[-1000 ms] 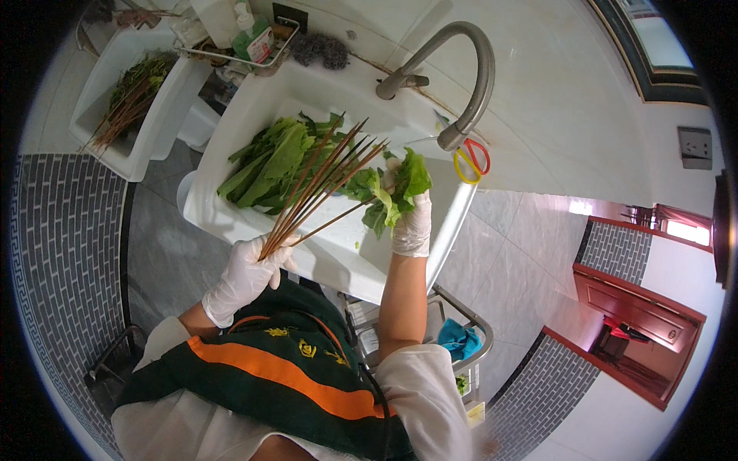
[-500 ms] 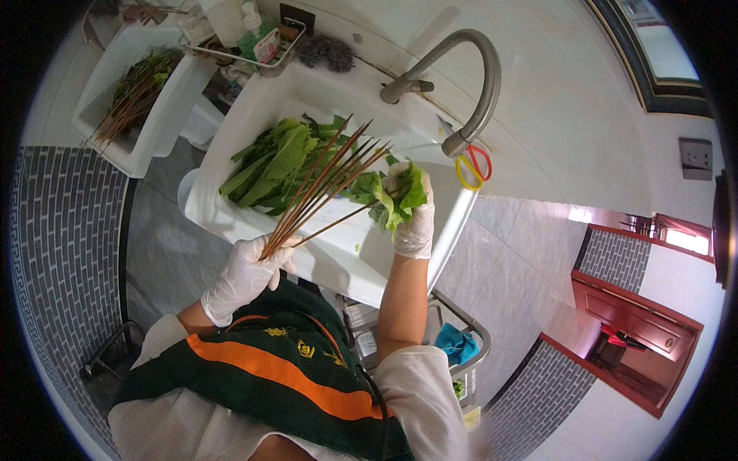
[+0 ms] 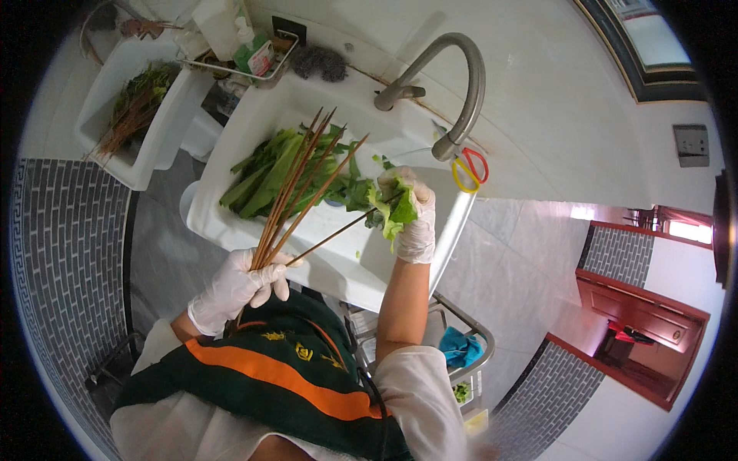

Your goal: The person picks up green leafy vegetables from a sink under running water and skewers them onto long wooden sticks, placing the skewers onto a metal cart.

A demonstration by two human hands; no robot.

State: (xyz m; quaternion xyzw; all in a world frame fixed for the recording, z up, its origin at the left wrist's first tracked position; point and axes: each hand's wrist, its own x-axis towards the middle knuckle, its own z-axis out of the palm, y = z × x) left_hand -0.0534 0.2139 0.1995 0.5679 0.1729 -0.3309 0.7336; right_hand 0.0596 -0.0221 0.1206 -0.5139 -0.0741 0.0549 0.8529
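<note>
A bundle of thin brown skewers (image 3: 286, 196) fans up from my gloved left hand (image 3: 237, 292), whose fingers are wrapped round the lower ends. One single skewer (image 3: 327, 240) slants away from the bundle, and its far end reaches the leafy greens (image 3: 393, 215) at my right hand. My gloved right hand (image 3: 417, 223) is closed on these crumpled green leaves over the right side of the sink. The skewer's tip is hidden among the leaves. More long green leaves (image 3: 265, 165) lie piled in the white sink (image 3: 338, 278), behind the skewers.
A curved metal faucet (image 3: 474, 88) arches over the sink's back right, near scissors (image 3: 466, 178) with red and yellow handles. Scouring pads (image 3: 319, 63) and a soap bottle (image 3: 250, 52) stand behind. At left, a white basin (image 3: 142, 165) holds stems. A blue cloth (image 3: 461, 349) hangs lower right.
The skewer bundle has swung left and stands more upright, apart from the single skewer. That skewer now runs farther into the leaves. The right hand has turned slightly over the greens.
</note>
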